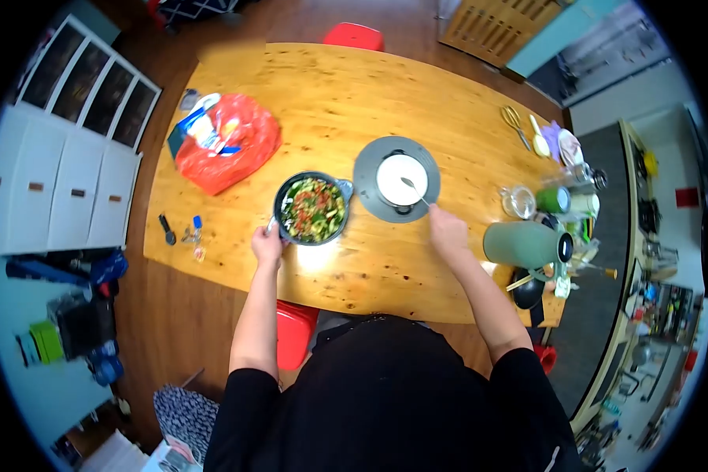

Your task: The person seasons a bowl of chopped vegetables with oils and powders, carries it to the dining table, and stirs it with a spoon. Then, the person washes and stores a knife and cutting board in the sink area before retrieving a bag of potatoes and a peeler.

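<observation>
A dark pot (313, 208) filled with chopped green and red food stands on the wooden table (330, 94). My left hand (268, 245) is closed on its handle at the lower left side. To the right, a smaller pot with white contents (401, 179) sits on a round grey mat (370, 193). My right hand (448, 230) is closed round the handle of a metal spoon (411, 185), whose bowl lies over the white contents.
A red plastic bag (240, 145) with packets lies at the table's left. On the right are a green flask (519, 242), a glass mug (518, 202), scissors (514, 124) and several jars. A red stool (295, 337) stands below the near edge.
</observation>
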### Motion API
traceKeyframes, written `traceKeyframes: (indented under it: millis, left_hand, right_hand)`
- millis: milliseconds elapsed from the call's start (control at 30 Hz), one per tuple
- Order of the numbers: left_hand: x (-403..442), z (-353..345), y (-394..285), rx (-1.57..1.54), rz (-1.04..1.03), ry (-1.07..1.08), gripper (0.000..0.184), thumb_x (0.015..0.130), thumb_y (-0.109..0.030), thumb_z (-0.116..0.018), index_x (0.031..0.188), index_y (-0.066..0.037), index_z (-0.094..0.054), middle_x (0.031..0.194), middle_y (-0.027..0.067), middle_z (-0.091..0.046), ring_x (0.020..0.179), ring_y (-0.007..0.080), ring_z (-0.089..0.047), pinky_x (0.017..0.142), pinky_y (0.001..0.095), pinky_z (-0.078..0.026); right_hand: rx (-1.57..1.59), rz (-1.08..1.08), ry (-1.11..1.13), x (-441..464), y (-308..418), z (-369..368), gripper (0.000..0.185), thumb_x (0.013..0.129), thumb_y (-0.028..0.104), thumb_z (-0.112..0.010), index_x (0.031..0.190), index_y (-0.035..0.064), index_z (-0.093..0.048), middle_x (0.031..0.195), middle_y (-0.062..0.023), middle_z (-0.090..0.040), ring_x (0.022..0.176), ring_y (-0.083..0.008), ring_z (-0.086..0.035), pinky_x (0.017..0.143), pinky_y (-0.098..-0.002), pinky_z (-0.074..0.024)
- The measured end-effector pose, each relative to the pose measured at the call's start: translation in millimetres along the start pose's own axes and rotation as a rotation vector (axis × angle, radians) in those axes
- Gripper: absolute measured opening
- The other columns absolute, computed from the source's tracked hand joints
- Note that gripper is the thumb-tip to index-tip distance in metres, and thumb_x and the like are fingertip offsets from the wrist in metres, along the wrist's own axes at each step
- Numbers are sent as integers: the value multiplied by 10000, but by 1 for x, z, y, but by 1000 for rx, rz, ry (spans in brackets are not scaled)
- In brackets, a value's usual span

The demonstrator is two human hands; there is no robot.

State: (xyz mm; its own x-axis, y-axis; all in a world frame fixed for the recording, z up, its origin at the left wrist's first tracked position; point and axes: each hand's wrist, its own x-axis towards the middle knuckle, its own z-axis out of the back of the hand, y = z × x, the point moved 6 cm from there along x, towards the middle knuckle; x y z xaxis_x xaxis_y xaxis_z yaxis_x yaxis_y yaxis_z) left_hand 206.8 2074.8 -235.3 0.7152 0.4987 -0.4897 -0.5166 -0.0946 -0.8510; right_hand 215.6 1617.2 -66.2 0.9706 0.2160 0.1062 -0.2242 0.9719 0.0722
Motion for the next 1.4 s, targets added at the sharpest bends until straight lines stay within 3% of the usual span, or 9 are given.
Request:
traceKeyframes:
  millis: [100, 233, 267, 333, 467, 600, 733, 967, 1400]
  left_hand:
    - [-13, 1, -21, 23, -24, 70, 369, 1026, -224, -625, 1289, 0, -495, 784, 64, -635, 619, 131, -624, 556, 285, -518]
    - [-39, 24, -1, 135, -163, 78, 442, 1034, -248, -610, 1378, -11, -464, 868, 48, -618, 701, 101, -597, 606, 257, -497]
    - [-43, 37, 20, 281, -275, 10, 445, 1020, -254, -616, 1336, 37, -503, 931, 108, -672, 799, 185, -648, 735, 316, -533]
    - [-78, 54, 47, 235, -333, 62, 416, 1017, -248, -622, 1301, 43, -537, 979, 139, -694, 880, 224, -670, 800, 337, -539]
    - [-166, 102, 94, 359, -146, 97, 352, 1010, -256, -637, 1200, 40, -613, 1006, 148, -710, 927, 219, -685, 838, 337, -543]
    - [-237, 157, 170, 393, 47, -14, 366, 1006, -293, -646, 1160, 39, -644, 953, 145, -713, 914, 217, -688, 836, 341, -546]
    - [-295, 184, 209, 393, 271, -104, 353, 1029, -330, -610, 1067, 18, -656, 836, 108, -686, 756, 176, -657, 709, 335, -538]
    - [-343, 206, 294, 273, 493, -103, 370, 1056, -343, -562, 1020, 18, -634, 773, 66, -639, 659, 153, -607, 615, 328, -513]
    - [-339, 192, 273, 84, 564, -116, 362, 1071, -373, -530, 945, -39, -587, 817, 49, -612, 665, 147, -595, 584, 314, -477]
  right_hand:
    - [37, -70, -76, -7, -10, 10, 246, 925, 91, -538, 1149, 37, -625, 781, -134, -686, 695, -330, -693, 589, -460, -539]
    - [213, 61, -162, 6, 19, 15, 252, 922, 94, -540, 1148, 73, -649, 809, -136, -697, 736, -337, -695, 615, -474, -536]
    - [274, 111, -139, 16, 45, 19, 240, 922, 99, -537, 1133, 81, -652, 816, -134, -700, 744, -340, -695, 619, -474, -537]
    - [367, 206, -71, 31, 93, 10, 207, 923, 98, -514, 1085, 91, -643, 828, -141, -706, 766, -348, -700, 631, -485, -542]
    - [187, 217, 278, 68, 154, -31, 140, 915, 75, -493, 997, 37, -600, 823, -168, -713, 771, -360, -717, 651, -479, -562]
    - [159, 316, 312, 83, 195, -61, 123, 900, 79, -518, 970, 16, -597, 818, -159, -724, 759, -333, -732, 640, -455, -575]
    - [108, 511, 223, 84, 220, -59, 151, 888, 93, -547, 996, 11, -613, 800, -126, -723, 728, -286, -730, 601, -414, -577]
    - [58, 701, 163, 80, 169, -10, 159, 841, 97, -585, 979, 21, -609, 713, -90, -667, 657, -267, -693, 546, -389, -550]
    - [-82, 771, 284, 93, 215, -51, 193, 866, 107, -579, 1032, 15, -613, 780, -83, -697, 713, -252, -721, 556, -387, -556]
